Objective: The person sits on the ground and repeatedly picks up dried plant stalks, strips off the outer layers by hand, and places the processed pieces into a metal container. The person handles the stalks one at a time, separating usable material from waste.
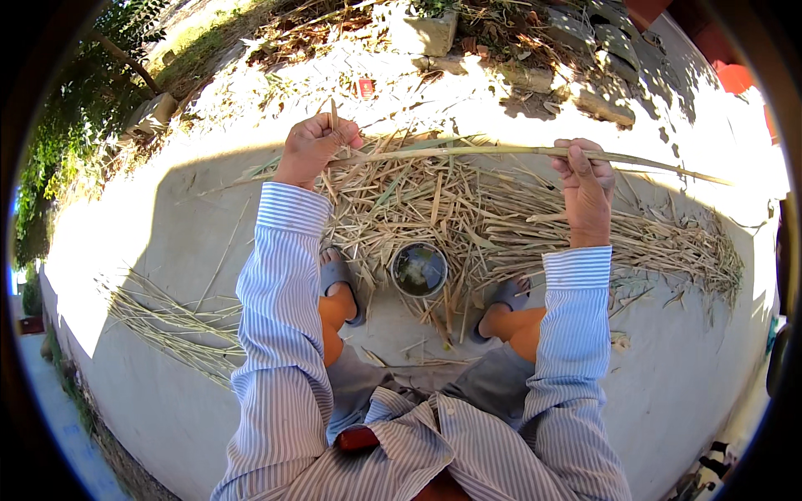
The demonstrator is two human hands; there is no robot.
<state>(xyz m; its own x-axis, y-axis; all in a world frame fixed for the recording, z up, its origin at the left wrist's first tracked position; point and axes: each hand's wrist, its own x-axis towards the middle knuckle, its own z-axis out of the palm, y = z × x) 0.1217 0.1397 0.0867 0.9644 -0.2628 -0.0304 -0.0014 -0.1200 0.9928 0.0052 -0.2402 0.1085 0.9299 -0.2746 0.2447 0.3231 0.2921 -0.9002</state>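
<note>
A long, thin greenish-yellow stalk [476, 151] stretches sideways between my hands, above a heap of dry stalks and leaves. My left hand [313, 149] is closed at its left end. A short pale strip [334, 114] sticks up from those fingers; whether it belongs to the stalk I cannot tell. Toward the other end, my right hand [586, 179] pinches the stalk between thumb and fingers, and its thin tip runs on past the hand to the right. Below, the dry heap [426, 196] of straw-coloured pieces covers the ground in front of my feet.
A round container of dark liquid [419, 270] stands between my sandalled feet. One bundle of long dry stalks [668, 246] lies to the right, a smaller pile of thin stalks [180, 326] to the left. Stone blocks [423, 33] and a small red packet [365, 88] are farther off.
</note>
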